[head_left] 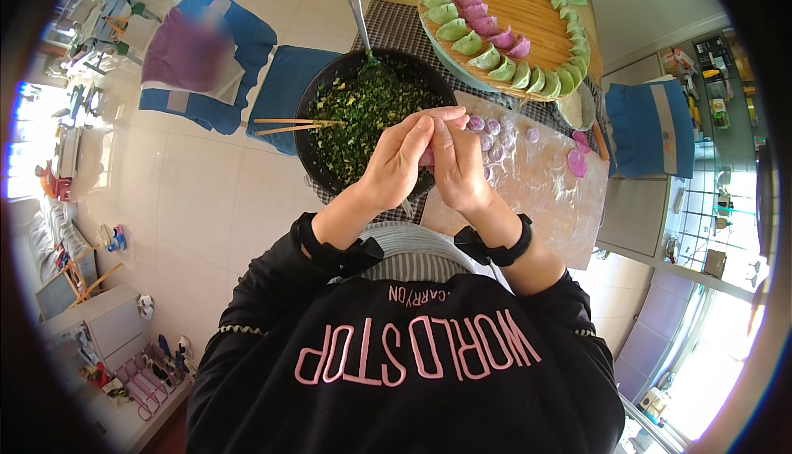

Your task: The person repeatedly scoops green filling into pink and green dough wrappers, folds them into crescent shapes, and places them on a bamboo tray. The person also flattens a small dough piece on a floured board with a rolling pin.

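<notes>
Pale floor tiles surround the checked table (388,25). Over the black filling pan's (318,91) near rim, left hand (396,165) and right hand (456,165) pinch a purple dumpling (426,157) closed between fingertips. Its dough looks soft, light, tearable; best held by the seam edge.
</notes>
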Demonstrator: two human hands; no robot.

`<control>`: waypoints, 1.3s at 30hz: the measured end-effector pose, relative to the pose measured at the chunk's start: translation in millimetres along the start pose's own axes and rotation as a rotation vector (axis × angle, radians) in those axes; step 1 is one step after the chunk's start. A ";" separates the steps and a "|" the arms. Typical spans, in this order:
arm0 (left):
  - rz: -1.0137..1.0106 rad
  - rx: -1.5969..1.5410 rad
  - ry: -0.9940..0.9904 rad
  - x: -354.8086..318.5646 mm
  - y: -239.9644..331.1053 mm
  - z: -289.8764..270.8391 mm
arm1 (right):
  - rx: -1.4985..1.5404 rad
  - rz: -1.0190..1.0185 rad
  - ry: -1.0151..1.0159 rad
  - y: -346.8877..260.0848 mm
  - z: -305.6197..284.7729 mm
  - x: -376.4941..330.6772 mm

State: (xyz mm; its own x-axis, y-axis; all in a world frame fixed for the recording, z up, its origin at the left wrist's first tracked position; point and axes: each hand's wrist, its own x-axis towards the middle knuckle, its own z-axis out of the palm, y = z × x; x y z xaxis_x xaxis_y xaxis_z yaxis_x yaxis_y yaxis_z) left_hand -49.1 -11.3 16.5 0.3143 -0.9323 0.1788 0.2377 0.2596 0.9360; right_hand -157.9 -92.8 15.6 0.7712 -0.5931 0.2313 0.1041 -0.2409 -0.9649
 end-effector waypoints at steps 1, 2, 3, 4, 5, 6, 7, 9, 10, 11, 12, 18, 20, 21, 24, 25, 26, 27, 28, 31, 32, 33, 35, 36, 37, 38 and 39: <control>-0.006 0.023 0.039 -2.2 -2.4 1.3 | 0.005 -0.011 0.002 0.0 1.4 0.0; 0.034 0.043 0.048 -2.2 -4.2 0.6 | 0.009 -0.023 0.004 0.0 2.1 0.3; 0.072 0.063 0.052 -1.9 -6.0 0.0 | -0.078 -0.101 0.025 0.2 3.5 0.7; 0.107 0.083 0.055 -3.1 -7.3 -0.2 | -0.094 -0.108 0.017 0.3 4.5 0.7; 0.117 0.095 0.081 -4.0 -8.5 0.8 | -0.111 -0.117 0.012 0.7 5.4 1.6; 0.132 0.090 0.083 -5.2 -9.1 0.5 | -0.127 -0.124 0.004 1.1 6.6 1.8; 0.147 0.086 0.085 -5.4 -9.4 -0.6 | -0.142 -0.135 0.006 1.6 8.3 1.9; 0.144 0.127 0.088 -6.4 -9.8 -2.7 | -0.157 -0.229 0.024 3.2 12.1 3.2; 0.153 0.136 0.081 -6.2 -10.3 -3.5 | -0.165 -0.277 0.034 3.9 13.5 4.0; 0.165 0.137 0.078 -6.4 -10.7 -4.4 | -0.194 -0.229 0.075 3.9 14.7 3.3; 0.179 0.132 0.081 -6.2 -11.3 -5.2 | -0.191 -0.212 0.052 4.0 14.8 3.8; 0.189 0.068 0.087 -7.1 -12.8 -6.0 | -0.166 -0.223 -0.011 2.1 13.7 4.4; 0.180 0.063 0.093 -8.2 -12.1 -5.7 | -0.150 -0.198 -0.015 1.9 13.8 4.6; 0.174 0.059 0.097 -8.7 -11.5 -5.4 | -0.155 -0.211 -0.014 1.9 14.0 4.6; 0.155 0.080 0.111 -9.7 -9.3 -3.9 | -0.169 -0.240 -0.010 1.9 14.5 4.7; 0.149 0.086 0.116 -10.0 -8.2 -3.2 | -0.172 -0.244 -0.010 1.8 14.8 4.5; 0.150 0.097 0.118 -9.8 -6.8 -2.6 | -0.171 -0.239 -0.004 1.4 15.0 4.4; 0.153 0.101 0.120 -9.5 -5.2 -1.9 | -0.170 -0.235 -0.009 1.1 15.3 4.3; 0.153 0.104 0.123 -9.3 -3.3 -0.9 | -0.166 -0.221 -0.009 0.7 15.6 4.0; 0.066 0.174 0.152 -12.9 3.7 2.7 | -0.162 -0.207 -0.011 0.3 16.1 3.1; 0.059 0.162 0.155 -13.4 4.8 3.6 | -0.162 -0.207 -0.011 0.7 16.2 2.7; 0.053 0.150 0.159 -14.0 5.0 4.4 | -0.161 -0.205 -0.011 1.4 16.1 2.1; 0.041 0.126 0.167 -15.8 2.9 5.0 | -0.154 -0.194 -0.009 2.9 16.3 1.0; 0.035 0.114 0.172 -16.6 1.3 4.6 | -0.169 -0.217 -0.006 3.2 16.5 0.9; 0.029 0.103 0.177 -17.3 -0.1 4.0 | -0.180 -0.234 0.000 2.9 16.8 1.1; 0.081 0.116 0.152 -15.3 -0.5 2.3 | -0.184 -0.232 0.002 1.4 16.8 2.2; 0.132 0.129 0.127 -11.0 0.1 -0.6 | -0.220 -0.262 0.006 -1.3 16.7 3.5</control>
State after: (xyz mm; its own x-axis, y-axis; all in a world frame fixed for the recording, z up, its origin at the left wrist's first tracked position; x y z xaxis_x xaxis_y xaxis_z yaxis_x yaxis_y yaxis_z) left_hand -52.0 -0.9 14.4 0.4499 -0.8510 0.2709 0.0698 0.3359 0.9393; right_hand -144.9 -81.7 15.6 0.7325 -0.4931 0.4694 0.1602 -0.5453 -0.8228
